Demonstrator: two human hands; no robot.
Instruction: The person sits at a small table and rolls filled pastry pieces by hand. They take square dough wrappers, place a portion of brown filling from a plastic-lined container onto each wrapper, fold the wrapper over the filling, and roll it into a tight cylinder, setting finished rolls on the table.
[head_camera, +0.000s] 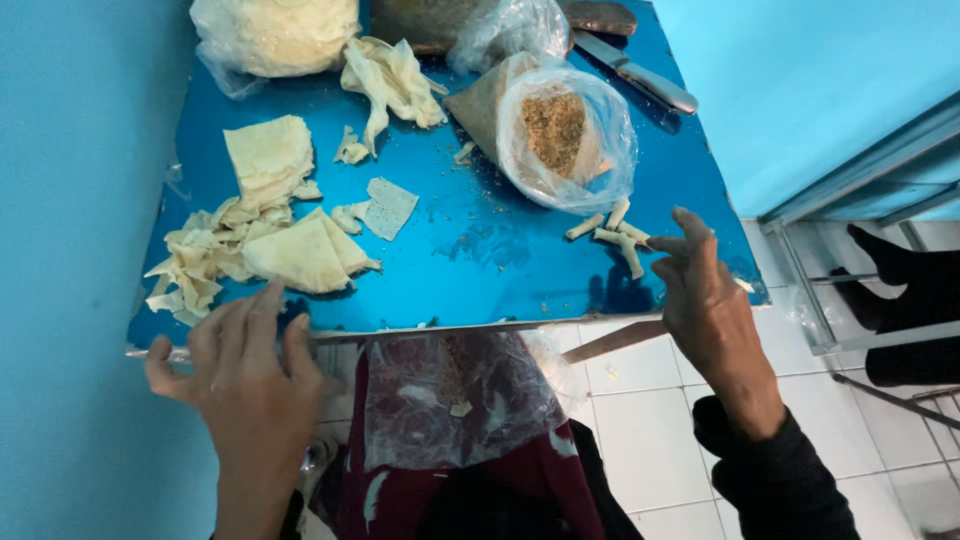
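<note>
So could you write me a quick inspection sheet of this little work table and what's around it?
Surface: glossy blue tabletop, scattered with crumbs.
Job's things: pale folded pastry sheets near left hand; small rolled pastry sticks by right hand; clear plastic bag of brown crumbly filling.
Clutter: torn pastry scraps, bagged pale dough, metal-handled knife.
Grippers: both hands open, empty.
Cables: nothing seen.
Surroundings: blue walls, white tiled floor.
</note>
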